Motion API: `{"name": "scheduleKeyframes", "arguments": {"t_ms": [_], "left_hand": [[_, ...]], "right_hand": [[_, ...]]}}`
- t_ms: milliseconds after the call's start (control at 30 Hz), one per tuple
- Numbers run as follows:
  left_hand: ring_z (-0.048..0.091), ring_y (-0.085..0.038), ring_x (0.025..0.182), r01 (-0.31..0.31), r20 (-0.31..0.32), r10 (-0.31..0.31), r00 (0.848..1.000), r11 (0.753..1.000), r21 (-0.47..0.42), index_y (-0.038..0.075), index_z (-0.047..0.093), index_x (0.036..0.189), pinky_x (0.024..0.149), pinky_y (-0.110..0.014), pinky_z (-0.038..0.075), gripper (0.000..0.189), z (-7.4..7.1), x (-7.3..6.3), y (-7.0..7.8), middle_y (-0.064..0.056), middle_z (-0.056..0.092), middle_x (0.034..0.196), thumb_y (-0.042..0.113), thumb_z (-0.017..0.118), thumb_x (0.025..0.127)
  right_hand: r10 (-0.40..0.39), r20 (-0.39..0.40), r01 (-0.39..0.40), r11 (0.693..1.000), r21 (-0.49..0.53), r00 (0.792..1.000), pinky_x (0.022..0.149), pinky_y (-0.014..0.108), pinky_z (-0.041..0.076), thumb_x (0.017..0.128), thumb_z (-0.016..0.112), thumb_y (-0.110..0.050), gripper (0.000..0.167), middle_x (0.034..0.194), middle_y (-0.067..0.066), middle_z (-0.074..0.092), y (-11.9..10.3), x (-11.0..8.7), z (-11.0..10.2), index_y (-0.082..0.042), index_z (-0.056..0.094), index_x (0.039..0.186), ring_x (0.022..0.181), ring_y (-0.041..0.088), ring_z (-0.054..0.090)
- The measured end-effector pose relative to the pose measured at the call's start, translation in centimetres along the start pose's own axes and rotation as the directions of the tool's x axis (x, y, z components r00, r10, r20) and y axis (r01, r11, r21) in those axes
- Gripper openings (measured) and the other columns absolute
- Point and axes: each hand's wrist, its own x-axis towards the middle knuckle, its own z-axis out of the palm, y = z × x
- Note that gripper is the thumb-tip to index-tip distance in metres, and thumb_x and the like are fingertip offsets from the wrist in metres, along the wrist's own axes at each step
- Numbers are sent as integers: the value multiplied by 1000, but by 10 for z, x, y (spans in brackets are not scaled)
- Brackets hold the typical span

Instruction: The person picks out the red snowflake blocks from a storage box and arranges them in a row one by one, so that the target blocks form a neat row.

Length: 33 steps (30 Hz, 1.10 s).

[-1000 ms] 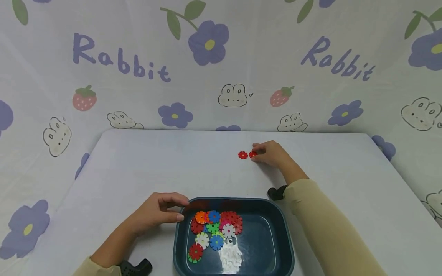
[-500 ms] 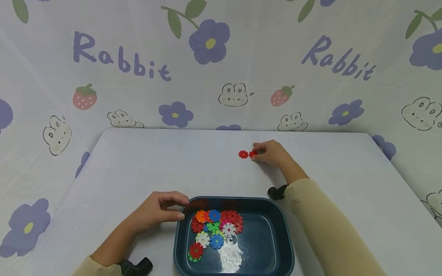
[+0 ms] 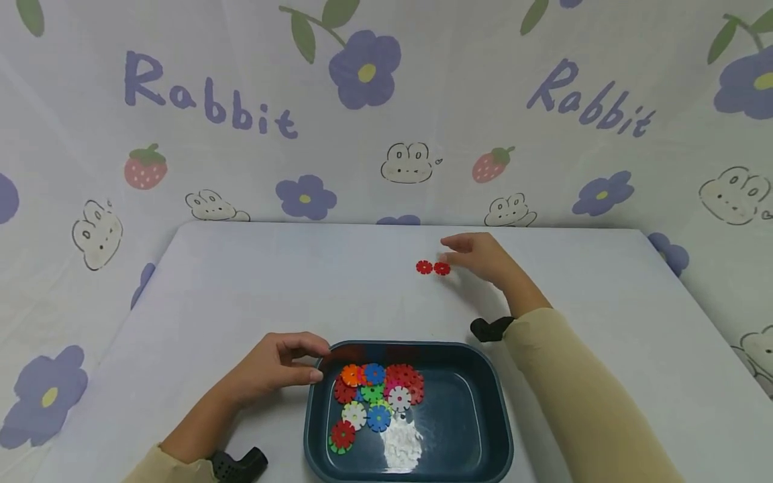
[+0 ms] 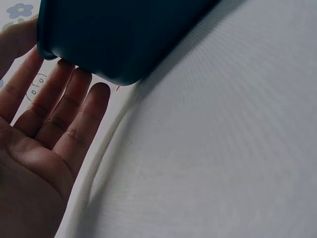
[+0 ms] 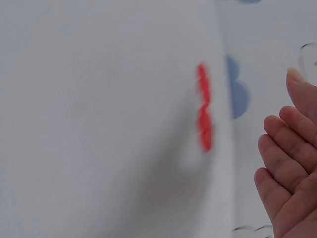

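Observation:
Two red plastic flower-shaped discs lie side by side on the white table, the left disc (image 3: pixel 424 267) and the right disc (image 3: pixel 442 269) edge to edge. Just above the right one is my right hand (image 3: pixel 483 257), its thumb and fingers apart and holding nothing. In the right wrist view, the pair of red discs (image 5: pixel 204 106) shows as a blurred strip beside that hand. My left hand (image 3: pixel 278 362) rests its fingertips at the upper left corner of a dark blue tray (image 3: pixel 465 350). Fairly straight fingers (image 4: pixel 81 111) meet the tray's outer wall (image 4: pixel 99 44) in the left wrist view.
Inside the tray, mostly on its left side, lie several flower discs: an orange disc (image 3: pixel 351 376), a green disc (image 3: pixel 373 393), white, blue and red ones, some overlapping. A printed curtain (image 3: pixel 241 168) hangs behind the table's far edge (image 3: pixel 314 223).
My right hand has let go of the right red disc and lifted up and slightly away from it. Both red discs stay on the table. The left hand stays at the tray's corner.

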Motion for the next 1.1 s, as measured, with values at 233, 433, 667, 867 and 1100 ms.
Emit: {"name": "scheduleKeyframes", "arguments": {"t_ms": [233,433,667,867,1100], "left_hand": [[61,-23,115,4,-20,-4,1000,999,40,2,68,113,97,-29,51,28,-1,0,3,-15,67,119,7,73,86],[62,-22,114,18,-18,-18,1000,999,33,3,68,113,98,-29,50,27,0,0,2,-15,68,119,7,73,86],[61,-22,117,5,1,-5,1000,1000,15,2,67,116,101,-29,48,29,0,1,3,-14,68,121,6,71,88],[61,-17,118,0,3,0,1000,1000,19,6,67,115,102,-31,48,27,-1,0,2,-8,68,120,7,71,88],[61,-18,118,-1,9,1,1000,1000,-5,4,67,115,99,-28,50,27,2,-1,-1,-13,67,121,6,71,88]], "right_hand": [[-267,-31,268,946,181,963,100,43,51,89,72,-37,44,128,4,66,-58,-35,-5,-17,65,128,117,19,63],[-505,152,432,832,349,850,92,36,56,90,72,-19,34,120,5,71,-98,-72,21,-11,68,123,109,21,68],[-632,438,457,771,444,640,85,40,58,87,74,-10,31,111,13,72,-119,-99,63,-5,69,117,94,25,71],[-541,664,428,834,347,516,79,32,59,84,77,-13,33,102,10,73,-115,-103,100,-4,71,115,79,12,69],[-394,795,394,894,214,461,57,28,57,85,78,-18,34,78,-4,68,-104,-106,127,-10,69,117,60,10,61]]}}
